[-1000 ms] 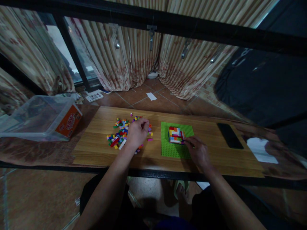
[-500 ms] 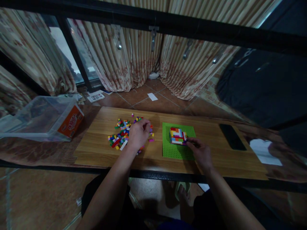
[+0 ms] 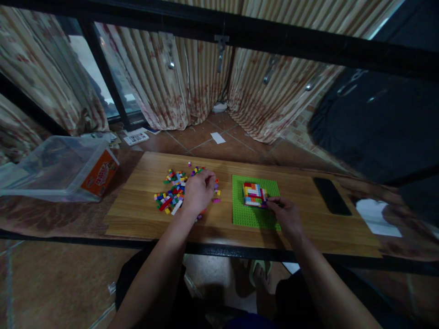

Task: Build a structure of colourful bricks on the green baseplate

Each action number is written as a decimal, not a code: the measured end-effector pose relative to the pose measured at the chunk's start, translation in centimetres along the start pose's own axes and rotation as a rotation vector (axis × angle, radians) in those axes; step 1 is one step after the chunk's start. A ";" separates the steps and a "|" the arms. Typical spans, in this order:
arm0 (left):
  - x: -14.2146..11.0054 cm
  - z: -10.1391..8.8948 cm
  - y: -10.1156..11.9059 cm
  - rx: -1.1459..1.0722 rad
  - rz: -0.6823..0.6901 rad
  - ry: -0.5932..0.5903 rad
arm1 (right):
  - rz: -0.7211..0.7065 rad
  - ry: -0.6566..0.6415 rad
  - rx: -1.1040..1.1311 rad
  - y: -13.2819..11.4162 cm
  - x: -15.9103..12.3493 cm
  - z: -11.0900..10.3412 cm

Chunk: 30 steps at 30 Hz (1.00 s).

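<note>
Loose toy bricks (image 3: 174, 192) of many colours lie in a pile on the left half of the wooden board. Over the right side of this pile is my left hand (image 3: 200, 189), its fingers pinched together; whatever may be between them is too small to make out. To the right, a block of joined multicoloured bricks (image 3: 254, 195) sits on a green studded baseplate (image 3: 255, 219). My right hand (image 3: 286, 214) reaches in from the right, thumb and fingertips closed at the block's right edge, touching a small dark brick there.
A clear plastic box (image 3: 58, 178) with an orange label stands left of the wooden board (image 3: 137, 183). A black phone (image 3: 332, 195) lies on the board's right part, with white paper (image 3: 377, 217) beyond it. A dark bar (image 3: 219, 18) crosses above, in front of curtains.
My right hand shifts very slightly at the block's right edge. My left hand stays over the loose bricks, and the rest looks the same.
</note>
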<state>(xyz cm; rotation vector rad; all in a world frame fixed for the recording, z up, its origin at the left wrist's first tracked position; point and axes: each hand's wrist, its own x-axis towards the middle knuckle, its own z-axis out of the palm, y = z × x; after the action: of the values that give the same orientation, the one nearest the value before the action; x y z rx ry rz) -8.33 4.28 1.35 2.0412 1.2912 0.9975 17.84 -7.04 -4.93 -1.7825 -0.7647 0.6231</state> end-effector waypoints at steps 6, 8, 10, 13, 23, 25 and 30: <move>0.0 -0.1 0.1 -0.026 0.000 0.001 | -0.011 -0.009 -0.041 -0.3 -0.1 0.0; 0.0 -0.1 0.1 -0.026 -0.001 0.005 | -0.013 -0.010 -0.054 -0.3 0.0 0.0; 0.0 0.0 0.1 -0.024 -0.007 0.006 | -0.015 -0.014 -0.065 -0.3 0.1 0.1; 0.0 -0.1 0.2 -0.017 -0.017 0.004 | -0.017 -0.025 -0.075 -0.1 0.5 0.1; 0.8 -3.6 -1.2 -0.080 -0.054 0.219 | -0.122 0.151 -0.115 0.1 -3.6 0.1; 0.8 -4.1 -1.6 -0.100 -0.050 0.250 | -0.161 0.109 -0.143 -0.2 -6.0 1.4; 0.6 -4.4 -1.8 -0.117 -0.049 0.272 | -0.393 -0.303 -0.243 -1.5 -10.5 6.0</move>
<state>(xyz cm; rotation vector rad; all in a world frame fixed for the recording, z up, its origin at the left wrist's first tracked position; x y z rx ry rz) -12.62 5.75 2.82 1.8243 1.3746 1.3302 6.26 -10.78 -4.81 -1.7032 -1.4088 0.5568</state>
